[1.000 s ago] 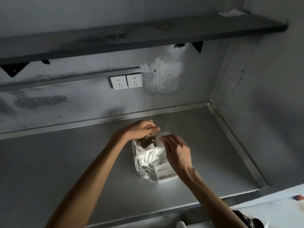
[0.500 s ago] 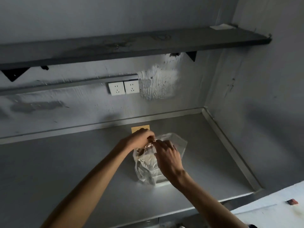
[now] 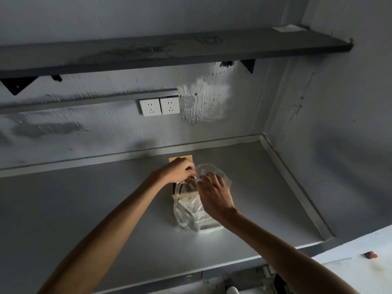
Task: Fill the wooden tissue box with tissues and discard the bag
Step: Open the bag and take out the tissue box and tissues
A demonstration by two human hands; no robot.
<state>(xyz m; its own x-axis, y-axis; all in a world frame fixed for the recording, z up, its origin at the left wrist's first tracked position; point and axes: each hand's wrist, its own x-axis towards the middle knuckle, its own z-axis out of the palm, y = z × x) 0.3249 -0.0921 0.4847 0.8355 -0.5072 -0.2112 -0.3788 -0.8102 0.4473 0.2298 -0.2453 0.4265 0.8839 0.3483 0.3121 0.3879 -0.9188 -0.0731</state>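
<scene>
A clear plastic bag [image 3: 186, 211] holding a white pack of tissues [image 3: 209, 224] stands on the grey counter [image 3: 106, 209]. My left hand [image 3: 176, 169] pinches the bag's upper left edge. My right hand [image 3: 214, 194] grips the bag's open mouth on the right side. Behind the bag a wooden tissue box [image 3: 172, 188] shows only as a tan strip beside the bag and a tan corner above my left hand; the rest is hidden by my hands and the plastic.
Two white wall sockets [image 3: 159, 106] sit on the back wall under a dark shelf [image 3: 169, 49]. A side wall closes the counter on the right. A white surface [image 3: 350, 270] with a small red item [image 3: 370, 255] lies at the lower right.
The view has tilted, so the box's tan corner now shows behind my left hand. Both hands stay at the bag's mouth, which has spread wider to the right.
</scene>
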